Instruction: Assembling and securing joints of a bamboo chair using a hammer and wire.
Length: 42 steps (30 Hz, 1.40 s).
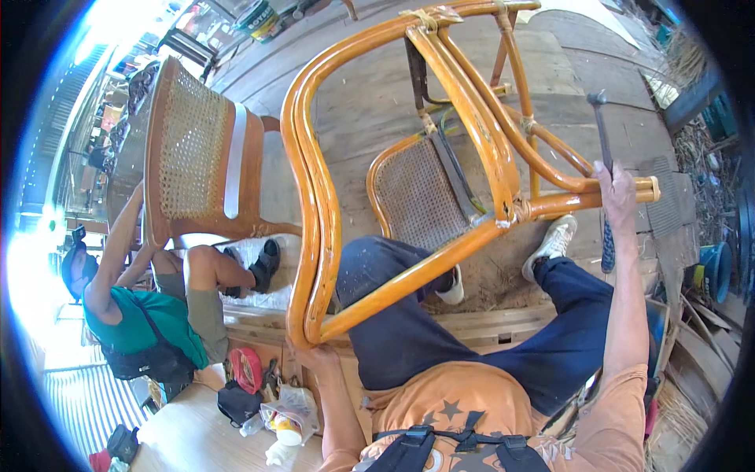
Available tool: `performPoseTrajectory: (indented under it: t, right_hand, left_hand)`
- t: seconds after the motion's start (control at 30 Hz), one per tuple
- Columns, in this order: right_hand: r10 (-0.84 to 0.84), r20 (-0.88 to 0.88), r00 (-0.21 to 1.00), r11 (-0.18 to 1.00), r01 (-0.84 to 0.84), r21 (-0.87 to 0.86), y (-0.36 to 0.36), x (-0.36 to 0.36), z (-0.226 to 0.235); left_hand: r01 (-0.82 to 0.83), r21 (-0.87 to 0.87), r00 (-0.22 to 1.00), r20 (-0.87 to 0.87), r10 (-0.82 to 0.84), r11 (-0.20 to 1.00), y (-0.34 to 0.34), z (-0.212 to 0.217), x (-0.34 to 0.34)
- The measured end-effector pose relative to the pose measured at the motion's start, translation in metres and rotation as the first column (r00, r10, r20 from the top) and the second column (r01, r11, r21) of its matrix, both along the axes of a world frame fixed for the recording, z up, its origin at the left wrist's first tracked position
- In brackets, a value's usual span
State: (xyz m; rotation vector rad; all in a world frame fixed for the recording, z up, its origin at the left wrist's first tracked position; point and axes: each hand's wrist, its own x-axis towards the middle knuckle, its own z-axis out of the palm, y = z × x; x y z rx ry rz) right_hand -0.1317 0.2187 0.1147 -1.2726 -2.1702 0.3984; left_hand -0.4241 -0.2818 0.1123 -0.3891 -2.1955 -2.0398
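A glossy orange-brown rattan chair frame lies tilted across my lap, its joints wrapped with binding. At its lower left corner my left hand grips the bent poles from below; the fingers are partly hidden by the frame. Over on the right, my right hand is closed around the handle of a hammer, beside the end of the frame's straight pole. The hammer's head points away from me and its dark grip hangs below the hand. Whether that hand also presses on the pole, I cannot tell.
A co-worker in a green top sits at the left, hands on a wooden chair with a cane back. Beyond my knees stands a woven cane panel. A plastic bag and red cap lie nearby. Wood scraps fill the right edge.
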Motion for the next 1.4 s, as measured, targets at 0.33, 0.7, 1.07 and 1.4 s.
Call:
performPoseTrajectory:
  t: [0.33,0.7,1.07,1.4]
  right_hand:
    - [0.096,-0.189,0.977,0.931,-0.156,-0.330,0.012,0.000,0.027]
    - [-0.069,-0.371,0.926,0.838,-0.148,-0.526,0.011,0.001,0.032]
    - [-0.288,-0.534,0.795,0.660,-0.240,-0.712,-0.098,-0.063,-0.035]
    - [-0.393,-0.667,0.634,0.571,-0.400,-0.717,-0.221,-0.057,-0.056]
  left_hand:
    - [-0.240,0.084,0.970,-0.005,0.241,0.967,0.054,0.069,-0.029]
    - [-0.008,0.126,0.935,-0.351,0.052,0.992,0.195,0.243,-0.158]
    - [0.400,-0.048,0.712,-0.613,-0.343,0.915,0.306,0.335,-0.304]
    - [0.636,0.043,0.735,-0.339,-0.587,0.771,0.329,0.320,-0.302]
